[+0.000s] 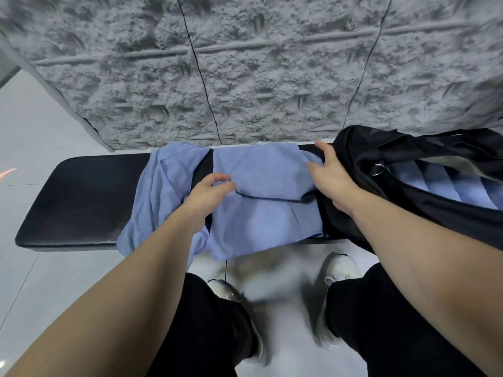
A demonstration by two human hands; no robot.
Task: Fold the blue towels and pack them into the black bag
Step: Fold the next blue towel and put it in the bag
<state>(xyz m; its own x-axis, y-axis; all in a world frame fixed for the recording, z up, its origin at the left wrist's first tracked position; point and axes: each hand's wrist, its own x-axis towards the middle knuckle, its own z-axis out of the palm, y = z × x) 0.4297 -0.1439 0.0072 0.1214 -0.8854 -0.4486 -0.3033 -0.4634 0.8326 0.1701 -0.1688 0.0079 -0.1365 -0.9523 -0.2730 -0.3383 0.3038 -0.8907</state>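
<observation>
Blue terry cloth covers the middle of the bench (81, 197) in the head view. One towel (261, 202) lies half-folded, its far half doubled back toward the near half, with the near hem hanging over the bench edge. A second towel (160, 194) lies crumpled just to its left.

The left hand (209, 191) pinches the fold edge of the half-folded towel. The right hand (330, 178) rests at that towel's right edge beside the bag (408, 170), fingers loosely spread; whether it holds cloth cannot be told.

The bag is soft black fabric with a metal ring, its mouth open, showing stacked folded towels (446, 186) inside.

Step in hand, as judged: folding. The next move calls for a further fold, edges aligned, to fit the bag mouth.
</observation>
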